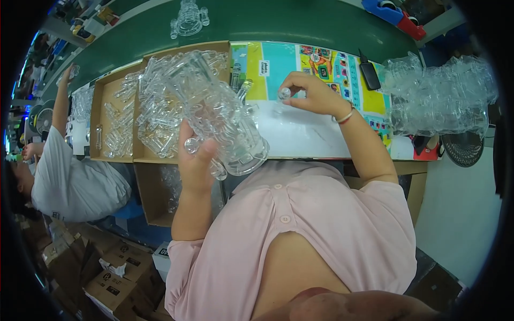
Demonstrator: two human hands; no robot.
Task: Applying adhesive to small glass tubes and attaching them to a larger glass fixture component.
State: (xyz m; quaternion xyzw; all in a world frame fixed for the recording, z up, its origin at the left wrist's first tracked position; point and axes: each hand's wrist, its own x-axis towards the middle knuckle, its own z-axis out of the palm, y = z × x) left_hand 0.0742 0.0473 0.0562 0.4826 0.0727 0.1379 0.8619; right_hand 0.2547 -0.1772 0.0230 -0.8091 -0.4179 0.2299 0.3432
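My left hand (195, 163) is closed around a large hollow clear plastic figure (222, 112), held tilted above the work surface. A clear round knob (191, 145) shows by the thumb of that hand. To the right, my right hand (317, 95) pinches a small round-ended clear plastic piece (284, 93) between thumb and fingertips, apart from the figure. Beside the held figure lies a cardboard tray (184, 47) heaped with small clear plastic parts (158, 120). A similar clear figure (189, 20) stands on the green table at the far side.
A second cardboard tray (113, 80) of clear parts adjoins on the left. Bagged clear plastic items (439, 96) pile up at the right, near a black-capped object (369, 75) and a fan (463, 148). A tape dispenser (393, 15) sits far right. A co-worker (80, 182) works at left.
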